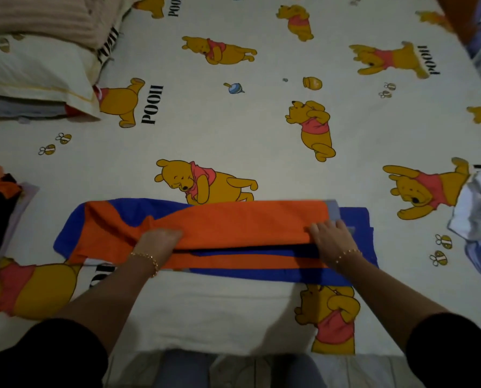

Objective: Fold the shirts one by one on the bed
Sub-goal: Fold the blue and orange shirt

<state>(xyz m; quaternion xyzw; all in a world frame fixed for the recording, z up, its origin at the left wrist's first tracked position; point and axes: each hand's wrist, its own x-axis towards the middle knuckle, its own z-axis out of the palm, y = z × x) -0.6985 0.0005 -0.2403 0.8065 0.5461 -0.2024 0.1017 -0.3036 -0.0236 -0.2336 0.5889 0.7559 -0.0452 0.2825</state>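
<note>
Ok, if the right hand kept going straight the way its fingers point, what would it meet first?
Only more of the orange and blue shirt it holds. The right hand points away across the bed, and past the shirt's far edge the printed bedsheet looks free.

Head camera looks steeply down, close over bed [261, 130].

Left hand [156, 242] and right hand [331, 242] in a grip on the fold of an orange-and-blue shirt [247, 219] on the bed [233, 130].
</note>
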